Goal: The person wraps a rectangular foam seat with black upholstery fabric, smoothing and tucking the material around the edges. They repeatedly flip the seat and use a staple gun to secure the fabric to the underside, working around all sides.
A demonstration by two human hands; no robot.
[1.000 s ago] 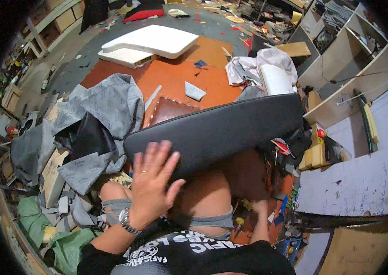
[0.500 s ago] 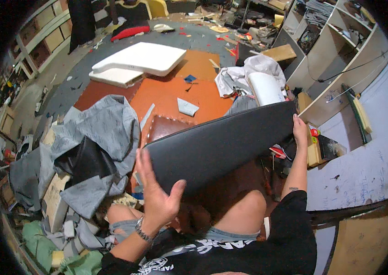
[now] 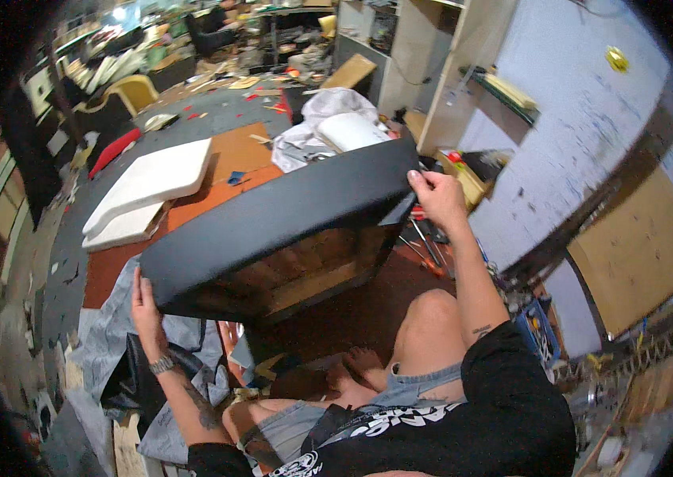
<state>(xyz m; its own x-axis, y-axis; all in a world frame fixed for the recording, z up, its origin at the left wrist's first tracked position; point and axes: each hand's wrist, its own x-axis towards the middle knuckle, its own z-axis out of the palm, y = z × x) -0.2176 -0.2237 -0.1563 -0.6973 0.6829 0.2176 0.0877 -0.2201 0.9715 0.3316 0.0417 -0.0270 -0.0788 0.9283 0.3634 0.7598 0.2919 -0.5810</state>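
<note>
A black upholstered seat panel (image 3: 289, 195), covered in smooth leather-like material, is held tilted above my lap. Its hollow underside faces me and shows a wooden frame inside. At its left end my left hand (image 3: 148, 314) presses against the side, fingers up along the edge and thumb hidden. The right upper corner is gripped by my right hand (image 3: 438, 199), with the thumb on top near the edge. Grey fabric (image 3: 114, 330) and a black piece of material (image 3: 134, 374) lie below my left forearm.
White foam pieces (image 3: 154, 179) lie on the orange sheet (image 3: 245, 151) beyond the panel. A pale cloth bundle (image 3: 336, 103) sits farther right. Hand tools (image 3: 428, 246) lie on the floor by my right forearm, with a blue bin (image 3: 539, 330) nearby. Shelving (image 3: 424, 63) stands at the right.
The panel has tipped so its hollow underside now shows. My left hand, earlier spread off its left end, now presses on that end. The view has swung right.
</note>
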